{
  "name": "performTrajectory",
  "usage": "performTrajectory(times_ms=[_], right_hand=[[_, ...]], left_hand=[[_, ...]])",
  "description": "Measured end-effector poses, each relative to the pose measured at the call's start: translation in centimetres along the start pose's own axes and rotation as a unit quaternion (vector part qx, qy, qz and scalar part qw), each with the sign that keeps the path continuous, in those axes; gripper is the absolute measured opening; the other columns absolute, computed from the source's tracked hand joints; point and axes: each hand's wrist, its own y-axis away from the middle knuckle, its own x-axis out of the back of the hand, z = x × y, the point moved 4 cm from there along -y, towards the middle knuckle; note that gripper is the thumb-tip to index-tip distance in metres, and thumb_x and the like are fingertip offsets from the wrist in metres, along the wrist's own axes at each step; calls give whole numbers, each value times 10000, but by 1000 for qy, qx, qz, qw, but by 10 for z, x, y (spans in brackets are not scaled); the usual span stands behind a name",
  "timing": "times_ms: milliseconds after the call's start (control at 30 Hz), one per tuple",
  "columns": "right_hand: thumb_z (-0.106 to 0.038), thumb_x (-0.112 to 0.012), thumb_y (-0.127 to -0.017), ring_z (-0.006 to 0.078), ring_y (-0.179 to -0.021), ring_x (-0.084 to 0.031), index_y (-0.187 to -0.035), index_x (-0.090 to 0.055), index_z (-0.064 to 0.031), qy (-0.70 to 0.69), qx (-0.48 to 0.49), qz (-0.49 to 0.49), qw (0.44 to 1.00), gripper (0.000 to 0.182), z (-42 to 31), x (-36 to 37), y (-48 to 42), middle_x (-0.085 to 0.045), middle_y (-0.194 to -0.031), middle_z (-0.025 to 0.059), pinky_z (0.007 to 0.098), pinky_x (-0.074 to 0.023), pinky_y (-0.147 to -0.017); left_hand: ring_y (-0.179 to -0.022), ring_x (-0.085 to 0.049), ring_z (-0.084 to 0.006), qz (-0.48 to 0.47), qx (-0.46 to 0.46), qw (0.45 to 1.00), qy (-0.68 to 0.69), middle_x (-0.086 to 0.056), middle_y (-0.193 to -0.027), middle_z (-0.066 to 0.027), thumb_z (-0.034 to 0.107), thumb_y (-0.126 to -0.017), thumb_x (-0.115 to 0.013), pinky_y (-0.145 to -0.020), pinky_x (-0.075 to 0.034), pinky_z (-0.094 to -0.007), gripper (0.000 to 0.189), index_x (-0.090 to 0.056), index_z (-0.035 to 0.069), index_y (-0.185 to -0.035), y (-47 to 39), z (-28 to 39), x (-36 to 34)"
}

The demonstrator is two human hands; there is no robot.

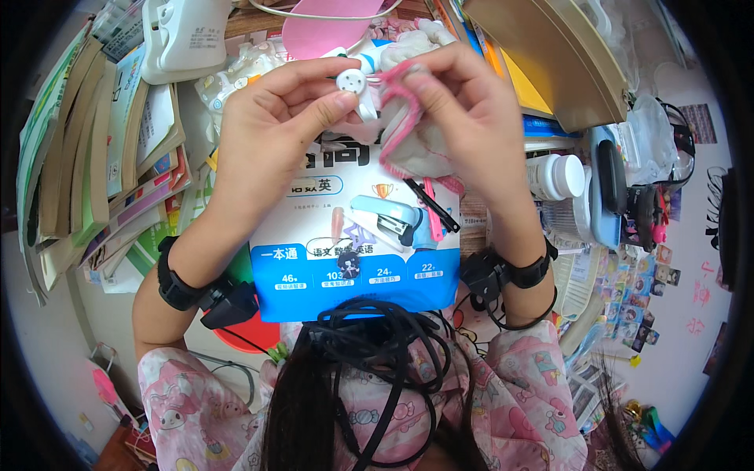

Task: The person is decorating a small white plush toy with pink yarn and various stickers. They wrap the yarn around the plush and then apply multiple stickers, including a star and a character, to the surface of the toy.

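Observation:
My left hand [268, 120] pinches a small white plastic hook [352, 82] between thumb and fingers. Its round face has several small dark holes. Close beside it, my right hand [474, 112] grips a soft white cloth item [403, 132] by its pink edging. A thin pink strip spans the short gap between the hook and the cloth. Under both hands lies a white and blue workbook [353, 288] bearing printed writing. On its cover rest a light blue stapler [386, 215], a black slim clip [435, 206] and a pink one [433, 224].
Books [88, 147] stand stacked along the left, with a white plastic device [185, 38] behind them. At the right are a white bottle [554, 176] and a tan plastic box [554, 59]. Coiled black cables [389, 353] hang near my chest.

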Motion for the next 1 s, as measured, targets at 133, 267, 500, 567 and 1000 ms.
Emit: performTrajectory(times_ms=[133,267,500,567,1000], right_hand=[[-94,-660,-857,75,-726,-595,-940,-613,-11,11,1,-34,999,126,-7,-5,4,-633,-815,55,230,-479,-633],[-100,-697,-807,162,-675,-606,-904,-585,-19,185,118,-35,975,169,-8,-17,6,-580,-743,73,278,-468,-587],[-90,-707,-778,200,-649,-607,-879,-589,-7,271,269,-94,919,177,-22,-4,7,-580,-750,87,301,-469,-576],[-38,-705,-779,148,-699,-616,-890,-622,11,244,220,-62,942,147,-28,4,6,-629,-824,84,259,-487,-622],[-73,-654,-831,194,-606,-626,-903,-552,18,204,115,-21,972,155,-6,-16,12,-620,-744,123,300,-473,-539]], left_hand=[[-832,-668,-148,5,44,999,15,-692,-946,-128,22,-895,-597,-766,-539,-246,294,-583,-57,-1178,3,3,-1],[-841,-666,-130,21,65,997,48,-694,-941,-125,52,-885,-624,-778,-534,-234,303,-586,-62,-1163,4,-5,3],[-840,-655,-107,-19,131,983,128,-693,-947,-96,98,-878,-653,-783,-525,-225,336,-590,-47,-1175,5,-6,1],[-839,-648,-98,-41,129,986,98,-690,-954,-88,103,-881,-653,-781,-520,-224,326,-600,-37,-1171,5,-4,-1],[-887,-611,-103,-22,43,994,-97,-648,-993,-59,-10,-876,-622,-799,-508,-234,281,-600,-49,-1154,18,1,-15]])
